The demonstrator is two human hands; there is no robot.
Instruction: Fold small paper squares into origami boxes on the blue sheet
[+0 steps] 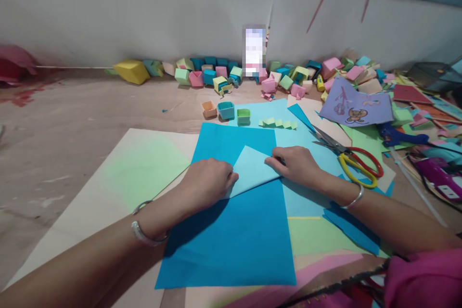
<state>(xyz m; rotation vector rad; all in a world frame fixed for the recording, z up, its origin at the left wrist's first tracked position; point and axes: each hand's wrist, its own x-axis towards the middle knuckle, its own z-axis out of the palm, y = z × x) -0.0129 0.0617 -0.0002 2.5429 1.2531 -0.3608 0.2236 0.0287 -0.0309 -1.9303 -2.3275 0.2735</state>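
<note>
A light blue piece of paper (252, 168), folded into a triangle with its crease toward me, lies over a larger dark blue sheet (231, 240). My left hand (211, 178) is closed on its left corner, thumb and curled fingers pressed together. At the opposite corner, my right hand (294, 163) pinches the paper between thumb and fingers. Scissors (339, 147) with red and yellow handles rest just beyond my right wrist. Past the folded paper stand small open paper boxes in orange (209, 109), teal (226, 110) and green (243, 116).
Folded paper boxes (209, 77) line the wall, beside a lit phone (254, 50) propped upright. A green zigzag strip (277, 123) lies on light blue paper. To the right are a drawn-on purple paper (357, 103), a blue glue gun (402, 135) and a magenta power strip (440, 178).
</note>
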